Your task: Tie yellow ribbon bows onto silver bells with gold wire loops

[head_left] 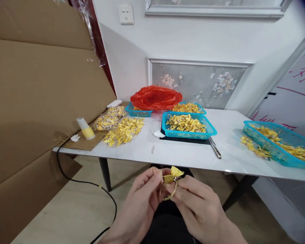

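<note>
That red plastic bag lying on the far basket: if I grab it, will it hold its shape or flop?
The red plastic bag looks thin and crumpled, so it would probably flop and collapse. It seems light, likely to slide off the blue basket with a nudge. Its glossy film may be slippery.

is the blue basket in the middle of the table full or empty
Full. The middle blue basket is heaped with yellow foil pieces that rise to about its rim and hide its floor.

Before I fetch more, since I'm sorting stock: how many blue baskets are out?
4: front-centre basket, one behind it, one under the red bag, one at the table's right end. Others may be hidden.
</note>
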The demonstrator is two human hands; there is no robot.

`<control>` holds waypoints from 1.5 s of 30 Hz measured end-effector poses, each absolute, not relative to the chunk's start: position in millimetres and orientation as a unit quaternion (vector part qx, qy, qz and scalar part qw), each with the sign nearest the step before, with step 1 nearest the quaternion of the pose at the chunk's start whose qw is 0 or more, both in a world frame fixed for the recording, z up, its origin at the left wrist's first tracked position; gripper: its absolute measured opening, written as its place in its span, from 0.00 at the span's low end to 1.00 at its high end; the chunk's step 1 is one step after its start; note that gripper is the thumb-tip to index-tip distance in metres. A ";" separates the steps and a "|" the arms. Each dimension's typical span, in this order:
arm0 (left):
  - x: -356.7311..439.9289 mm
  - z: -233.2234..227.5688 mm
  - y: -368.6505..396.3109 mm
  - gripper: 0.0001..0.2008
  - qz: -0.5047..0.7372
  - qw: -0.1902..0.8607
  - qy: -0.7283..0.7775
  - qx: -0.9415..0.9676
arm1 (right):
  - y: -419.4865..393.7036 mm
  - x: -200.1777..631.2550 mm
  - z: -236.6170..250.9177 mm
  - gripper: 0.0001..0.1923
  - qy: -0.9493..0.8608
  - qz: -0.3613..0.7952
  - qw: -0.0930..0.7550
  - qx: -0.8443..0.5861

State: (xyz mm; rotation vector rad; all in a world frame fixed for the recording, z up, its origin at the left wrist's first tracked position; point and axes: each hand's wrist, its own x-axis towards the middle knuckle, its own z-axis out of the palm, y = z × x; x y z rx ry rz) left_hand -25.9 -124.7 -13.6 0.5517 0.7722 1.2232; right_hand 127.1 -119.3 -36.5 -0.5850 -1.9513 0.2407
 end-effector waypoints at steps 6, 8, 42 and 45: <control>-23.4 -14.4 -124.9 0.07 0.553 0.718 0.355 0.231 | -118.2 122.7 -42.4 0.10 -0.822 0.029 0.511 -0.248; -23.6 -14.9 -124.8 0.09 0.555 0.719 0.352 0.225 | -118.3 122.6 -43.7 0.11 -0.824 0.012 0.507 -0.254; -20.8 -16.8 -128.9 0.06 0.563 0.717 0.333 0.239 | -115.3 117.0 -43.2 0.12 -0.800 -0.097 0.522 -0.281; -20.2 -16.5 -128.1 0.05 0.556 0.719 0.335 0.248 | -115.5 118.0 -44.4 0.12 -0.797 -0.095 0.526 -0.282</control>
